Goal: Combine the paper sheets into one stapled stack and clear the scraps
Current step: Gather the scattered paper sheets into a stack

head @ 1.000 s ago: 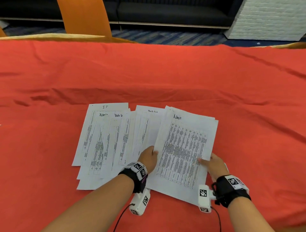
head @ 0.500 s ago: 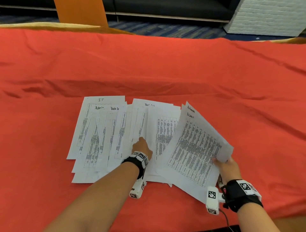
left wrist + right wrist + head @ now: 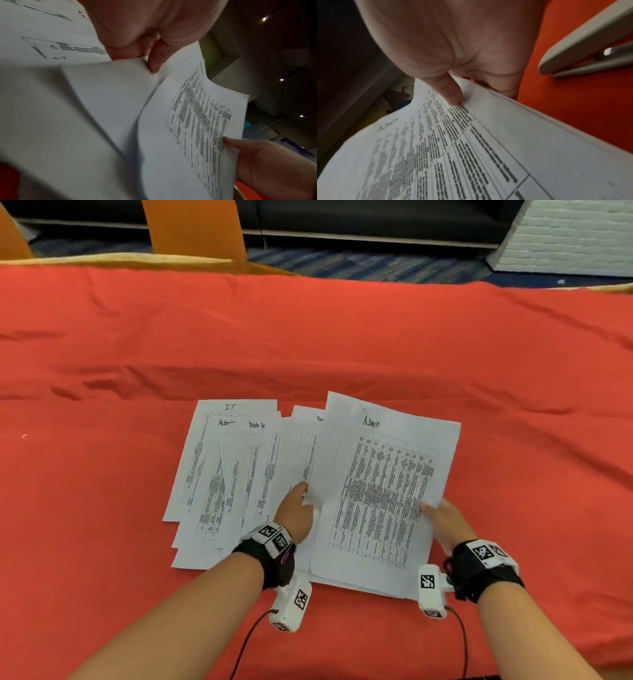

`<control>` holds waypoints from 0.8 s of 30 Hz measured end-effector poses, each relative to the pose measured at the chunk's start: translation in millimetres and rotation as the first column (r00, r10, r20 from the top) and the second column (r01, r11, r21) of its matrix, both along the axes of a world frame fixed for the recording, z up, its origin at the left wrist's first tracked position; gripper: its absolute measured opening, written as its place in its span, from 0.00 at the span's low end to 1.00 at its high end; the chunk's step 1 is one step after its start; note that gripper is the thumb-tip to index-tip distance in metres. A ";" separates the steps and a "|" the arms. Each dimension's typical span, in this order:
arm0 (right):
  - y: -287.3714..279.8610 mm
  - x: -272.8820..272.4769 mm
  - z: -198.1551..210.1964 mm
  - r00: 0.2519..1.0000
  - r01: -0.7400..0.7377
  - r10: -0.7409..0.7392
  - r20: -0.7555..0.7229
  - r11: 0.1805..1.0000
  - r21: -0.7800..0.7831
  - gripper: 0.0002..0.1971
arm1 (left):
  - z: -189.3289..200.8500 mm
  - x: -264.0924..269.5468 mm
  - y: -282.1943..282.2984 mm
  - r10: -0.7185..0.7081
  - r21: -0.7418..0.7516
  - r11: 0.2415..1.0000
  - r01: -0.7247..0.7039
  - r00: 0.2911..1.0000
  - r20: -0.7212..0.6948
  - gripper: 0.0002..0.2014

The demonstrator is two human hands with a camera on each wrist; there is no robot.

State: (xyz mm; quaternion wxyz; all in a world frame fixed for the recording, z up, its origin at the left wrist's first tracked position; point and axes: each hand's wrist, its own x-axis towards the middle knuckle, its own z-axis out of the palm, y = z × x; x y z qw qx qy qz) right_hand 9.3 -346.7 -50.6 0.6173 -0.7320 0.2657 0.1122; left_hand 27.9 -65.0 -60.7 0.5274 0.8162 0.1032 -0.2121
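The left hand point(image 3: 145, 27) pinches the edge of a blank white sheet point(image 3: 106, 86) between thumb point(image 3: 155, 59) and fingers. Beyond that grip lies a printed table sheet point(image 3: 197, 121), its far edge held by the right hand point(image 3: 267, 165). Behind the grip, more printed sheets point(image 3: 42, 33) lie overlapping.

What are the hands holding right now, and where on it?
Right hand pinches the Admin sheets at their right edge; left hand pinches a sheet edge on their left.
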 end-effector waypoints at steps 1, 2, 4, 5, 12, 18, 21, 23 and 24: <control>5.9 2.5 2.9 1.000 -0.011 0.011 0.008 1.000 -0.005 0.20 | 0.9 -2.1 0.3 -0.009 -0.034 0.999 0.009 1.000 0.011 0.23; 12.1 3.5 7.1 1.000 -0.005 0.005 0.018 1.000 0.008 0.21 | 1.2 -4.3 0.1 -0.014 -0.072 0.997 0.017 0.999 0.033 0.20; 19.0 4.4 9.2 0.999 0.017 -0.018 0.029 0.999 0.027 0.26 | 7.3 -9.9 -1.5 -0.009 -0.162 0.987 0.019 0.998 0.065 0.15; 19.9 4.6 7.8 0.999 0.035 -0.036 0.026 0.999 0.029 0.30 | 9.3 -11.4 -2.5 -0.006 -0.193 0.981 0.019 0.998 0.067 0.13; 1.0 -8.0 -3.6 0.989 0.149 -0.150 0.001 0.982 0.114 0.17 | 10.0 1.3 -7.3 -0.137 0.061 0.989 0.137 0.991 -0.003 0.11; -20.9 -21.7 0.4 0.954 0.260 -0.290 0.076 0.928 0.267 0.33 | -3.9 13.9 -7.4 -0.149 0.544 0.833 0.098 0.988 0.051 0.25; -27.6 -25.9 6.0 0.945 0.268 -0.315 0.089 0.900 0.344 0.26 | -11.4 20.5 -8.7 -0.176 0.579 0.800 0.157 0.984 -0.023 0.38; -30.7 -27.2 6.3 0.940 0.275 -0.328 0.092 0.891 0.362 0.18 | -15.5 25.5 -9.6 -0.185 0.592 0.783 0.190 0.980 -0.070 0.42; -30.8 -27.8 6.4 0.939 0.272 -0.329 0.099 0.887 0.374 0.17 | -17.5 28.5 -9.2 -0.172 0.572 0.795 0.200 0.980 -0.104 0.42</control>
